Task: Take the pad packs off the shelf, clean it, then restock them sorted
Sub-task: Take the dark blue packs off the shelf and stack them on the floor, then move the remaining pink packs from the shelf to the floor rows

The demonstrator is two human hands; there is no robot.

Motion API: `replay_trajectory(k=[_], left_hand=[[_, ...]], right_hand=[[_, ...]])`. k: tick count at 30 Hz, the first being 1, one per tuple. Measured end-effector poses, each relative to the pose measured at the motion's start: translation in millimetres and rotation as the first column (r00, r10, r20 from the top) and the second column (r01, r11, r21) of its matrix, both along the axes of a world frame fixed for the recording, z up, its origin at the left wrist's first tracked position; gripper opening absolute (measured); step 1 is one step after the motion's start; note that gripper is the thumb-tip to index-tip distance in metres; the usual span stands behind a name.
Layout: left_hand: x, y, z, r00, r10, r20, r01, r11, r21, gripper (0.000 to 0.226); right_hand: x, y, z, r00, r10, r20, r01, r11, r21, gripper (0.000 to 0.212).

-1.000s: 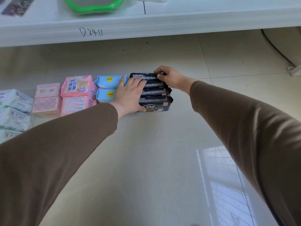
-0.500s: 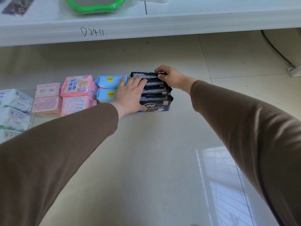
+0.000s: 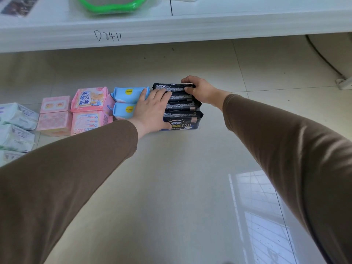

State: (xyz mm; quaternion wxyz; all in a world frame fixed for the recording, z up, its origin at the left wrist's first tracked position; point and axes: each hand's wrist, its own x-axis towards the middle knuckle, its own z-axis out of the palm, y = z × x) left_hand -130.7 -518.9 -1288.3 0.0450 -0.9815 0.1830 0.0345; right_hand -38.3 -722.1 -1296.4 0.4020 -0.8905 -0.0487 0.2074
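A row of black pad packs (image 3: 181,106) stands on the tiled floor, the front one marked 350. My left hand (image 3: 152,109) lies flat with straight fingers against the row's left side. My right hand (image 3: 200,90) grips the rearmost black pack at its right end, fingers curled over its top edge. Left of them sit two light blue packs (image 3: 126,94), then pink packs (image 3: 89,100), paler pink packs (image 3: 54,116), and white-green packs (image 3: 17,119) at the far left. The white shelf (image 3: 190,25) runs across the top.
A green-rimmed basin (image 3: 112,5) sits on the shelf, whose front edge bears handwritten marking. A cable and a white foot (image 3: 342,82) are at the right. Glossy floor tiles stretch toward me.
Almost nothing moved; both hands stay on the black packs, which look squeezed slightly closer together.
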Motion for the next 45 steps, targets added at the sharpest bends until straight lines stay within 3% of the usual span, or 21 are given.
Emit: replay_trajectory(k=[14,20,27,35,45], left_hand=[[-14,9,23,1.0,-0.021,-0.004,0.02,0.999,-0.041,0.12],[-50,29,87,0.995,0.003,-0.098,-0.006,0.999,-0.032,0.124],[-113,57,230,0.983,0.043,-0.18,-0.043,0.999,0.005,0.121],[-164,73,454,0.976,0.101,-0.194,-0.115,0.991,-0.065,0.122],[-194,97,715,0.997,0.06,-0.041,-0.067,0.981,-0.184,0.111]], right_hand=[[-39,-11,24,0.962,0.078,0.262,-0.027,0.98,-0.195,0.049],[-101,-17,91,0.97,0.094,0.223,-0.013,0.94,-0.34,0.068],[-180,-6,241,0.975,0.147,0.165,-0.074,0.92,-0.384,0.077],[-236,13,470,0.958,0.212,0.191,-0.127,0.917,-0.379,0.079],[-276,38,730,0.905,0.242,0.349,-0.11,0.928,-0.356,0.075]])
